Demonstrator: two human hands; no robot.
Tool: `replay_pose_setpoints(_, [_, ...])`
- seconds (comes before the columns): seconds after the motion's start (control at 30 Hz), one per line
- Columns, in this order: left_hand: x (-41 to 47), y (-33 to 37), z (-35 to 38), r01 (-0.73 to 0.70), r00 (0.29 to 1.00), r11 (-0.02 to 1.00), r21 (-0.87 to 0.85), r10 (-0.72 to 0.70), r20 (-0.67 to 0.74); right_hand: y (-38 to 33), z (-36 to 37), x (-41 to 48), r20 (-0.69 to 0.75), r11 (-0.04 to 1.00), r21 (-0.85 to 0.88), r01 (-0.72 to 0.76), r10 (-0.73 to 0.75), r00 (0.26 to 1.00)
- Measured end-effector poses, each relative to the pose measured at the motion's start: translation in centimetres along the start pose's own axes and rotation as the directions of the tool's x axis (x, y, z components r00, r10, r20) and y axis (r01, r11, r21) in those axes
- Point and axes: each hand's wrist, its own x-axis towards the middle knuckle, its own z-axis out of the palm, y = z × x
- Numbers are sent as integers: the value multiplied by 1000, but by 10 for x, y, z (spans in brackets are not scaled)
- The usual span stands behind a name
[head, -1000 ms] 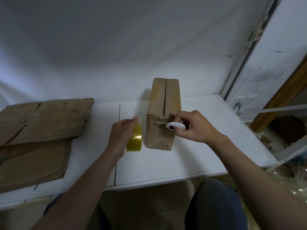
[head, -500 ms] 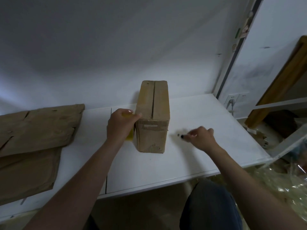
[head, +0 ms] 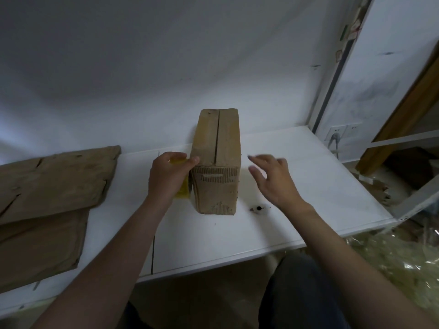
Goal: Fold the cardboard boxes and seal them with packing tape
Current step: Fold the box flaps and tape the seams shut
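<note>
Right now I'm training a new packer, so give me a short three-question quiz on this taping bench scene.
1. True or false: the cutter lies on the table, untouched by the right hand.
2. The left hand holds the tape roll where? A) left of the box B) on top of it C) right of it
3. Fill in: the flattened cardboard lies to the box's ____.
Key: 1 true; 2 A; 3 left.
</note>
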Motion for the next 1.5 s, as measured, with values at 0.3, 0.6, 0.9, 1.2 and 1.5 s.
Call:
replay_pose_setpoints(0.3, [1,1,0,4,1000,1000,5,-4,14,-67,24,31,-55,915,-160,371,-383,922])
replay_pose_setpoints(0.6, [3,-7,-6,14,999,1000,-16,-13,51,-58,35,26,-34,820,-319,476,-512,859])
replay_pose_setpoints(0.9, [-9,-2,-32,133,989,980,-150,-121,88,-76,12,25,20,828,-382,410,-436,899])
replay_pose_setpoints(1.2, [-35,6,-62,219,962,939,-263,-164,218,-106,-2,-3,-274,841,-256,477,-536,799])
replay_pose_setpoints(1.5, [-64,28,-82,329,883,824,-461,-95,460,-166,5,-45,15,974,124,192,-195,981])
